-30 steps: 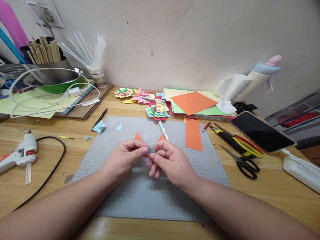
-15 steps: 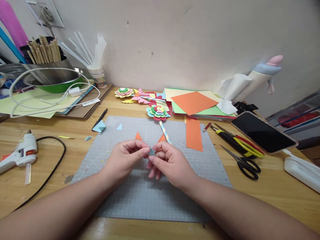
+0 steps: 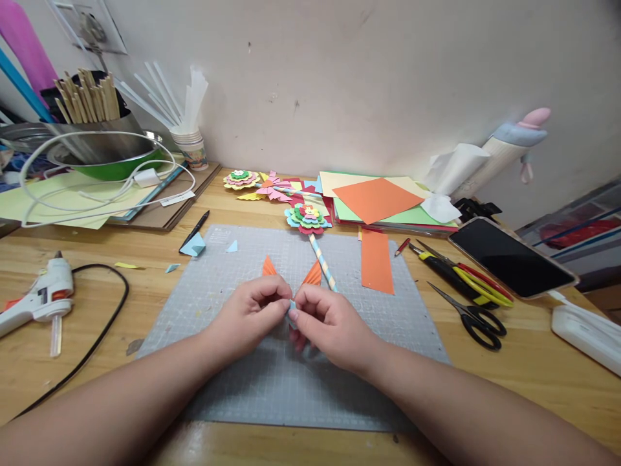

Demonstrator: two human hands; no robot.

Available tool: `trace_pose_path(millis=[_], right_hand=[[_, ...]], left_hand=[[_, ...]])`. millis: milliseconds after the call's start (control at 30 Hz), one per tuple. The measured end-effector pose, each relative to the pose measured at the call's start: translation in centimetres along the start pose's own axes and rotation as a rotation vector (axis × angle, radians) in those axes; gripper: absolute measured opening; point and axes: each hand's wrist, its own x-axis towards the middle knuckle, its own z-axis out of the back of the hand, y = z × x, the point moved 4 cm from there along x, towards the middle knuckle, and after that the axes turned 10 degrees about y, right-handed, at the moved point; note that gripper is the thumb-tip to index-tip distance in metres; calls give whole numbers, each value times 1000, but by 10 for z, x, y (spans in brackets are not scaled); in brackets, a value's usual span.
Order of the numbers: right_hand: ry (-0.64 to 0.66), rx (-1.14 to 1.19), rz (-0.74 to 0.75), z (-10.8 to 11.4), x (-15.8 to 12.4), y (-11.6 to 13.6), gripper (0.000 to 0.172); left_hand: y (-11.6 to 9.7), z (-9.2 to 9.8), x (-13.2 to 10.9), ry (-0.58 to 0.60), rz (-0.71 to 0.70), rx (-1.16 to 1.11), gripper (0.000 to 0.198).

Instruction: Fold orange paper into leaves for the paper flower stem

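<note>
Over the middle of a grey mat (image 3: 291, 395) on a wooden tabletop (image 3: 291, 448), the left hand (image 3: 252, 314) and right hand (image 3: 332, 320) meet, both pinching a small blue paper (image 3: 292, 307) between thumb and fingertips, above the mat. Pleated orange paper (image 3: 311, 276) shows above the mat beyond the fingers, partly hidden by them. A paper flower (image 3: 308, 220) lies at the mat's far edge, its striped stem (image 3: 323, 262) on the mat. An orange strip (image 3: 377, 262) overlaps the mat's far right part. Left of the mat is a glue gun (image 3: 54, 291); right of it, scissors (image 3: 478, 318) and a phone (image 3: 512, 255).
</note>
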Motion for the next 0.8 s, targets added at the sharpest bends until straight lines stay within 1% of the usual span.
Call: trace_pose_path(millis=[100, 267, 367, 533, 700, 800], right_hand=[[18, -33, -24, -1, 0, -4, 16], [15, -73, -26, 0, 1, -5, 17], [-9, -78, 1, -1, 0, 0, 18], [-39, 32, 33, -6, -3, 4, 18], [-66, 66, 79, -8, -7, 3, 19], [-119, 94, 130, -3, -10, 7, 19]], left_hand=[[-1, -2, 0, 61, -15, 77, 14], [-2, -4, 1, 68, -68, 140, 12], [-3, -5, 1, 60, -58, 95, 11], [-7, -7, 0, 66, -30, -28, 11], [-13, -8, -3, 69, -56, -58, 13], [-12, -3, -3, 38, -45, 3, 13]])
